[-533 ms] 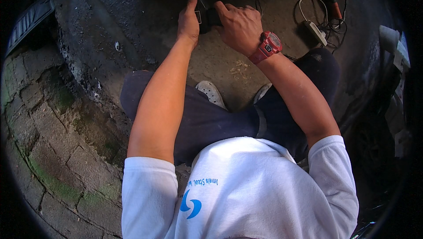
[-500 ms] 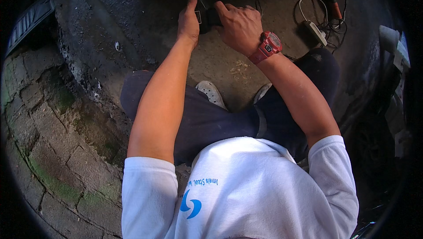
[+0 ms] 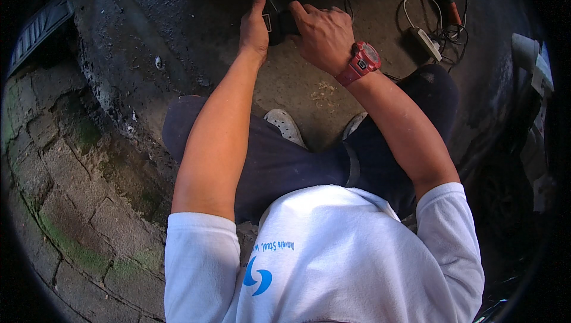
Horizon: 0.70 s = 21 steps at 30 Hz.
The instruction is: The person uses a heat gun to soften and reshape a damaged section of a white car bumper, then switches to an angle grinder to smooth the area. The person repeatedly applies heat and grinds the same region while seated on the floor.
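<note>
I have both hands out in front of me, closed from either side on a small dark object point(image 3: 279, 24) that sits low on the concrete floor point(image 3: 297, 91). My left hand point(image 3: 254, 28) presses against its left side, thumb pointing up along the edge and fingers wrapped behind it. My right hand point(image 3: 324, 36) covers its right side from above, fingers curled over the top, so the object is clamped between the two palms. Most of it is hidden and in shadow, so I cannot tell what it is. A red wristwatch point(image 3: 363, 61) sits on my right wrist. Off to the right of the grip, well apart, lie a white adapter block point(image 3: 427, 42) with a looped cable point(image 3: 410, 8) and a red-handled tool point(image 3: 453, 9). Below the grip, between my forearms, are my shoes point(image 3: 285, 125).
</note>
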Each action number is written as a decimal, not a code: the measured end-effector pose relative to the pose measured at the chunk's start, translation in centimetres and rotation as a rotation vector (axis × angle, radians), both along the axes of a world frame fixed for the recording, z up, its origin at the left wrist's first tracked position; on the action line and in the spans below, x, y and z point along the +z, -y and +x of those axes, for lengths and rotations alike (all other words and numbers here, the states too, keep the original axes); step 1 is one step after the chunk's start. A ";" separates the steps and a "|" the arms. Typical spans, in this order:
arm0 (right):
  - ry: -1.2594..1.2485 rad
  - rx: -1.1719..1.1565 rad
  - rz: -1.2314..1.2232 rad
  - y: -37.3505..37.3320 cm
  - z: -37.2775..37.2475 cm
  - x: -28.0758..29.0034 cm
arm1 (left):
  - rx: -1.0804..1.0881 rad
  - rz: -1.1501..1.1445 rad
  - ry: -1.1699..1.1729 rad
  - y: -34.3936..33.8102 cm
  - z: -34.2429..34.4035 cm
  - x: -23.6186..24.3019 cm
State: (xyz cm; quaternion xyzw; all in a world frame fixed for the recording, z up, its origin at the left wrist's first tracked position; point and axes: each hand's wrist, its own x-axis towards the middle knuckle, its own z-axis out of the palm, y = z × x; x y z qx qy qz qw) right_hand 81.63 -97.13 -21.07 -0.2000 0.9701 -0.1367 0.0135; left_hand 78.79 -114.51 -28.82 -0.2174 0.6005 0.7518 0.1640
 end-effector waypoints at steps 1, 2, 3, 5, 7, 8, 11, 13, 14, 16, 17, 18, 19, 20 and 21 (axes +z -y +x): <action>0.010 -0.001 0.003 0.0 0.0 0.0 | -0.002 0.001 0.003 0.0 0.0 0.0; 0.011 0.000 0.002 0.0 0.0 0.0 | -0.005 0.002 0.018 0.0 -0.1 -0.1; 0.012 0.000 0.002 0.0 0.0 0.0 | 0.000 0.003 0.005 0.0 -0.1 -0.1; 0.010 -0.001 -0.001 0.0 0.0 0.0 | 0.005 0.006 0.010 -0.1 0.0 -0.1; 0.003 -0.003 -0.005 0.0 0.0 0.0 | 0.017 0.003 -0.005 -0.2 0.0 0.0; 0.002 -0.004 -0.005 0.0 0.0 0.1 | 0.020 0.002 0.001 -0.2 0.0 0.0; 0.011 -0.007 0.000 0.0 0.0 0.2 | 0.023 -0.007 -0.002 -0.3 0.1 0.2; 0.034 -0.012 0.009 0.1 0.0 0.3 | 0.024 -0.004 -0.004 -0.3 0.1 0.3; 0.035 -0.012 0.011 0.1 0.0 0.4 | 0.022 0.001 0.001 -0.3 0.1 0.3; 0.037 -0.012 0.015 0.1 0.0 0.5 | 0.014 -0.015 0.001 -0.3 0.1 0.4; 0.039 -0.012 0.015 0.0 0.0 0.5 | 0.009 -0.022 0.004 -0.2 0.1 0.4; 0.042 -0.012 0.014 0.0 0.0 0.5 | 0.008 -0.019 0.003 -0.2 0.1 0.4; 0.045 -0.012 0.014 0.0 0.0 0.5 | 0.008 -0.015 0.002 -0.2 0.1 0.5; 0.037 -0.012 0.009 0.0 0.1 0.4 | 0.004 -0.012 0.015 -0.2 0.1 0.5; 0.029 -0.011 0.004 0.0 0.1 0.4 | 0.005 -0.006 0.004 -0.3 0.1 0.6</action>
